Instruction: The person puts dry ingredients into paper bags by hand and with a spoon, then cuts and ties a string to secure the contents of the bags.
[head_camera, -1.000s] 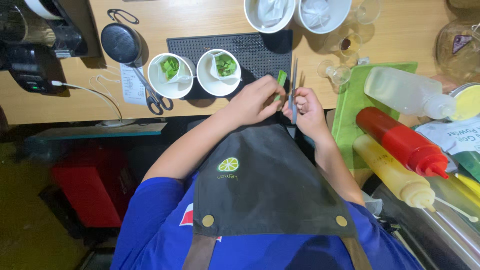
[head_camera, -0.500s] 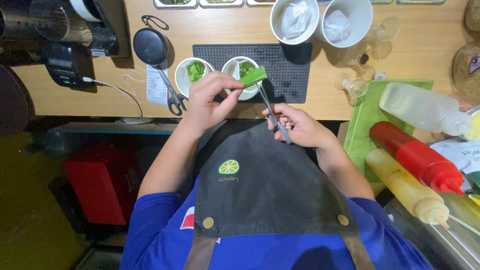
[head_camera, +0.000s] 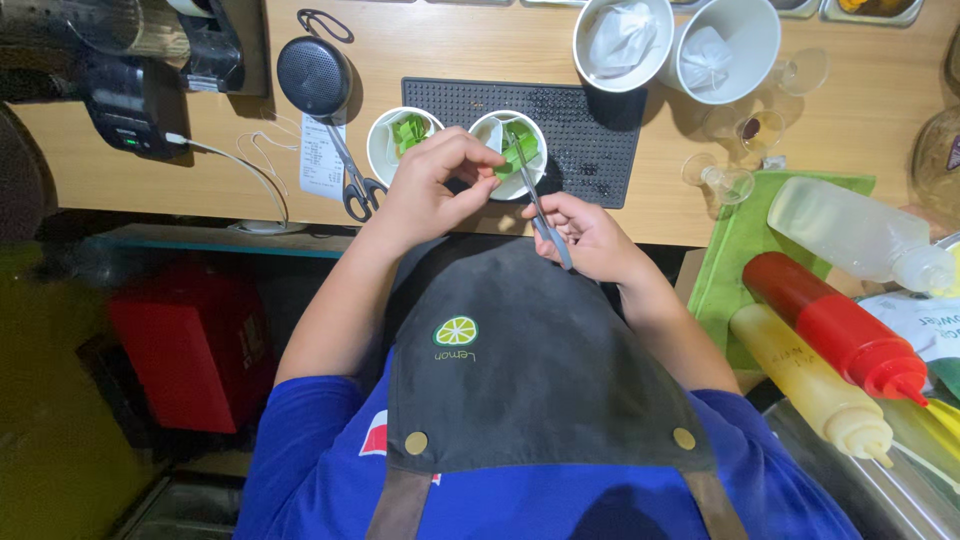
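Observation:
My left hand (head_camera: 432, 185) pinches a small folded green leaf piece (head_camera: 506, 166) over the right one of two white bowls (head_camera: 534, 132). My right hand (head_camera: 592, 236) grips metal tweezers (head_camera: 534, 196), whose tips reach the leaf piece at that bowl. The left white bowl (head_camera: 383, 143) also holds green leaf pieces. Both bowls stand at the front of a black rubber bar mat (head_camera: 575, 125) on the wooden counter (head_camera: 450, 45). My dark apron fills the lower middle of the view.
Scissors (head_camera: 352, 185) and a paper slip (head_camera: 322, 170) lie left of the bowls, below a round black utensil (head_camera: 313, 75). Two white cups (head_camera: 725, 45) stand behind the mat. To the right are small glasses (head_camera: 725, 180), a green cloth (head_camera: 745, 250) and clear, red and yellow squeeze bottles (head_camera: 835, 325).
Both hands have moved forward from the counter's edge to the right bowl, carrying the leaf piece and tweezers. The view has shifted so the bowls sit nearer the middle.

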